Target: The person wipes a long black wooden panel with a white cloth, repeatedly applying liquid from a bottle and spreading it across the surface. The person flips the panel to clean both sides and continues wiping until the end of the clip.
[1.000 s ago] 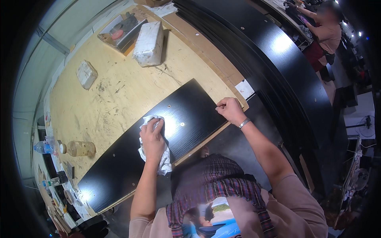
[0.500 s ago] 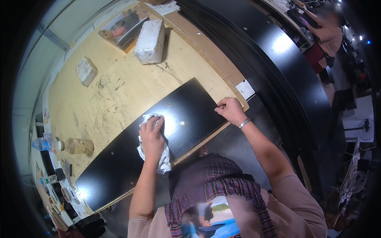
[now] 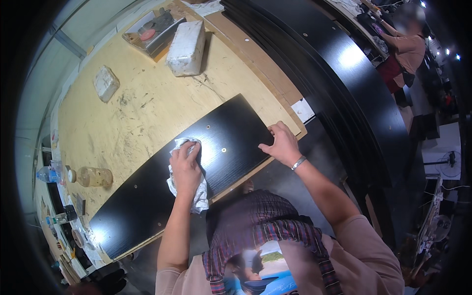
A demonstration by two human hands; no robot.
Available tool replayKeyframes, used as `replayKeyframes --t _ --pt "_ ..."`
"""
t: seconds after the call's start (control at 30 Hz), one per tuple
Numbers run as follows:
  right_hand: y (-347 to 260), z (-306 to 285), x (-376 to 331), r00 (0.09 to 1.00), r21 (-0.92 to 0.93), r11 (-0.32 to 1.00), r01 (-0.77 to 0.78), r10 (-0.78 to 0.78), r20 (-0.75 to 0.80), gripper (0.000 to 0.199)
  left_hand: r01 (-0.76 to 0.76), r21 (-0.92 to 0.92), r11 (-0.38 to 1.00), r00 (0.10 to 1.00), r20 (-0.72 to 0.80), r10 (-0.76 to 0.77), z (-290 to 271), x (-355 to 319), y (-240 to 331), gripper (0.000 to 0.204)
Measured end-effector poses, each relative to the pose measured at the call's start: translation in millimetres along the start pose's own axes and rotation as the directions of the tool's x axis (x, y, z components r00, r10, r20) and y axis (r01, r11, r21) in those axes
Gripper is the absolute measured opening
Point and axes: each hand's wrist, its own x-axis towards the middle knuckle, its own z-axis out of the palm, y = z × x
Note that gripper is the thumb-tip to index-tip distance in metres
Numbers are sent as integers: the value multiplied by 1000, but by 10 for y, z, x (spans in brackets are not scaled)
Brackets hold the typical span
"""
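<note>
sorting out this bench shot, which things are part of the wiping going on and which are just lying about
In use:
- black panel, flat on the wooden bench
- white cloth, pressed on it under the left hand
- right hand, steadying the panel's end

Lying about:
- white foam block
- small white block
- tray at the far edge
- amber jar and water bottle
- stack of black panels

Foam block (image 3: 186,41) and tray (image 3: 153,30) at my bench's far end, small block (image 3: 106,83) left, bottles (image 3: 93,176) nearer, co-worker (image 3: 405,46) far right.

White slip/label (image 3: 303,110) on bench edge, right of black panel (image 3: 182,172); bottles (image 3: 93,176) far left.
</note>
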Motion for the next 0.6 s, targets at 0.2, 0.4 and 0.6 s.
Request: replayKeyframes --t 0.2,0.4,0.6 --pt "32 2 36 997 56 996 -62 59 55 45 6 -2 1000 1000 3 -6 8 -1 1 51" --pt "76 90 72 997 66 994 -82 80 23 42 -10 -2 1000 1000 -10 10 0 10 16 51" --pt "47 68 51 998 55 997 -57 57 -6 34 -12 5 1000 1000 -11 12 6 -2 6 51"
